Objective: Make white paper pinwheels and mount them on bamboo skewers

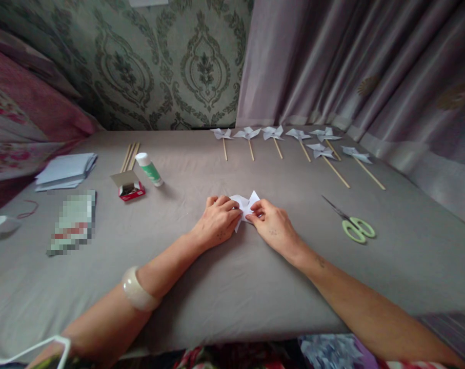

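Note:
A white paper pinwheel [246,206] lies on the cloth-covered table between my two hands, its pointed blades showing at the top and bottom. My left hand [220,219] presses on its left side with bent fingers. On the other side, my right hand [271,221] pinches the paper near its middle between thumb and fingers. The fingertips hide part of the folds. No stick shows on this pinwheel.
Finished pinwheels on sticks [274,133] line the far right. Scissors with green handles [358,229] lie at right. To the left are a glue stick [149,170], a red box of small metal pieces [131,192], bare sticks [131,156] and folded white paper [65,170].

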Action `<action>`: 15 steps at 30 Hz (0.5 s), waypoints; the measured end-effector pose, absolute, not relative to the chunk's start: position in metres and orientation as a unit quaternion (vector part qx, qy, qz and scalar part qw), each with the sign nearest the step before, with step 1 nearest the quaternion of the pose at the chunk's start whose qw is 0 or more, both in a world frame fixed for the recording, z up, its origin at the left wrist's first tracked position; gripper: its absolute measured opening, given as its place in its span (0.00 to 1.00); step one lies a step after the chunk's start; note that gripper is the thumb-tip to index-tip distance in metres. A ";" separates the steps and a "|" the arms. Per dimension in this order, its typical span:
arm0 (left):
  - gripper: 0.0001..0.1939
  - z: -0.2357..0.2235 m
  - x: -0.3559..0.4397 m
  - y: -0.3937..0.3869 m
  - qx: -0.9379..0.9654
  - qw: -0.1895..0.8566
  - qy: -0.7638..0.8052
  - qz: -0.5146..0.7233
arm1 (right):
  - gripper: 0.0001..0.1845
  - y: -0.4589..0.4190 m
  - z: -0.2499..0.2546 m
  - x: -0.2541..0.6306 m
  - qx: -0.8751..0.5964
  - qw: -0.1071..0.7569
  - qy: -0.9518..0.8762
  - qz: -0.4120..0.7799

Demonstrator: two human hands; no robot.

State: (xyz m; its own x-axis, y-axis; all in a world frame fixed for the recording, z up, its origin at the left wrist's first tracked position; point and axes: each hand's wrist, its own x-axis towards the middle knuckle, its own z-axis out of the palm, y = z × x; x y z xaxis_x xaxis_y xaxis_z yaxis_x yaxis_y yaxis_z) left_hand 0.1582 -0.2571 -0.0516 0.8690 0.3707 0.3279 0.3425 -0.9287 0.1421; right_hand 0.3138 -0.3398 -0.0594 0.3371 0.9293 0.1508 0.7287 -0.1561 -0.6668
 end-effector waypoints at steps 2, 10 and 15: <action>0.12 -0.053 0.158 -0.257 0.966 0.038 0.182 0.182 | 0.08 -0.339 -0.059 0.314 -0.748 0.331 -0.558 0.142; 0.13 -0.050 0.158 -0.258 0.964 0.047 0.196 0.174 | 0.11 -0.338 -0.061 0.315 -0.745 0.329 -0.565 0.131; 0.12 -0.051 0.158 -0.259 0.963 0.049 0.196 0.179 | 0.12 -0.337 -0.061 0.316 -0.748 0.319 -0.566 0.133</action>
